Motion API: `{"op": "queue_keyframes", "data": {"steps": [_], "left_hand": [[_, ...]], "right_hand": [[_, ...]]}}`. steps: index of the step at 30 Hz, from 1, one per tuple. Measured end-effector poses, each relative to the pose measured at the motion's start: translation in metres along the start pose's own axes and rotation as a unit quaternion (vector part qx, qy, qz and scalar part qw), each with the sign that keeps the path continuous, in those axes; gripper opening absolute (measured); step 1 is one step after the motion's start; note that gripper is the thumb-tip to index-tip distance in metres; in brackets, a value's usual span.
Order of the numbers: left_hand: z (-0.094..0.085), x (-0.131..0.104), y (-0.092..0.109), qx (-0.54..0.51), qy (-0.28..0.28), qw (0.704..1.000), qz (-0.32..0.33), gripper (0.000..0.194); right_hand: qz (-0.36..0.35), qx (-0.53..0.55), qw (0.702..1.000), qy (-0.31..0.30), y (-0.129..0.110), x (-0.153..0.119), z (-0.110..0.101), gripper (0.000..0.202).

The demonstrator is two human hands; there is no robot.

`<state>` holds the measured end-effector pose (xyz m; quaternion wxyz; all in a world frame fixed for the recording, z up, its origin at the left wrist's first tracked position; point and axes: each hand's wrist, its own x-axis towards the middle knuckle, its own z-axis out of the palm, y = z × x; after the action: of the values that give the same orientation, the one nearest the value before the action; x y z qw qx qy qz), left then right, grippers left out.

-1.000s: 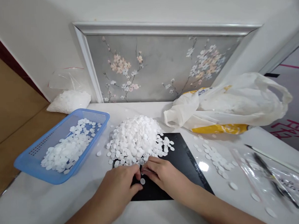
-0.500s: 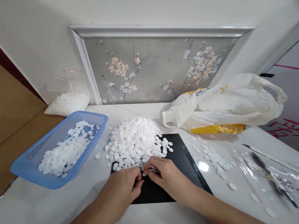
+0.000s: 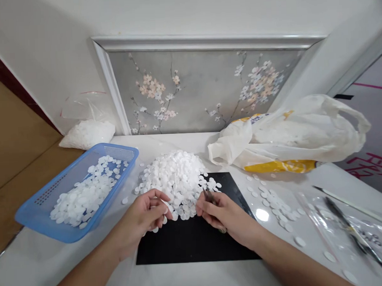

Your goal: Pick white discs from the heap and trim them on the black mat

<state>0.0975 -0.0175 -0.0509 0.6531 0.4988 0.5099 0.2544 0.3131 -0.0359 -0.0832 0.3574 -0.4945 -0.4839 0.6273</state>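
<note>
A heap of small white discs (image 3: 176,173) lies partly on a black mat (image 3: 195,244). My left hand (image 3: 151,212) is at the heap's front left edge, with fingers loosely curled and the thumb and forefinger apart. A few discs lie right by its fingertips and under it; no firm grip on one shows. In my right hand (image 3: 221,211), closed at the heap's front right edge, is a small dark tool with two pointed tips (image 3: 209,195). Those tips point up past the thumb; most of the tool is hidden by the fingers.
A blue plastic basket (image 3: 71,237) holding more discs stands left, with a clear bag of white pieces (image 3: 89,134) behind it. A white and yellow plastic bag (image 3: 282,143) lies at back right. Loose discs (image 3: 278,208), a dark pen-like tool (image 3: 340,216) and clear bags lie right.
My hands have moved apart: the left went left and up, the right went right and slightly up. The left pinch has loosened. The tool's pointed tips now show.
</note>
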Motion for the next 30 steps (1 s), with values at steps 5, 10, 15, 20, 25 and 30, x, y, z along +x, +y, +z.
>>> {"op": "queue_keyframes", "data": {"steps": [5,10,15,20,25,30], "left_hand": [[-0.002,0.0,0.001,-0.038,0.018,0.999,0.012,0.016],[0.007,-0.003,0.003,0.016,0.027,0.999,0.023,0.038],[0.011,-0.002,-0.008,0.175,0.017,0.983,0.054,0.034],[0.022,0.001,-0.023,0.459,0.082,0.872,0.15,0.011],[0.03,0.009,-0.029,0.523,0.071,0.827,0.193,0.014],[0.025,0.004,-0.028,0.598,0.048,0.766,0.231,0.021]], "right_hand": [[-0.112,-0.293,0.948,0.055,0.006,0.0,0.0,0.017],[-0.1,-0.383,0.918,0.034,0.009,0.0,0.0,0.016],[-0.083,-0.362,0.928,0.028,0.002,-0.003,-0.003,0.009],[-0.029,-0.274,0.96,-0.04,0.005,-0.011,0.002,0.011],[-0.038,-0.281,0.958,-0.051,0.006,-0.014,0.001,0.014],[-0.055,-0.326,0.944,-0.013,-0.012,-0.018,-0.009,0.022]]}}
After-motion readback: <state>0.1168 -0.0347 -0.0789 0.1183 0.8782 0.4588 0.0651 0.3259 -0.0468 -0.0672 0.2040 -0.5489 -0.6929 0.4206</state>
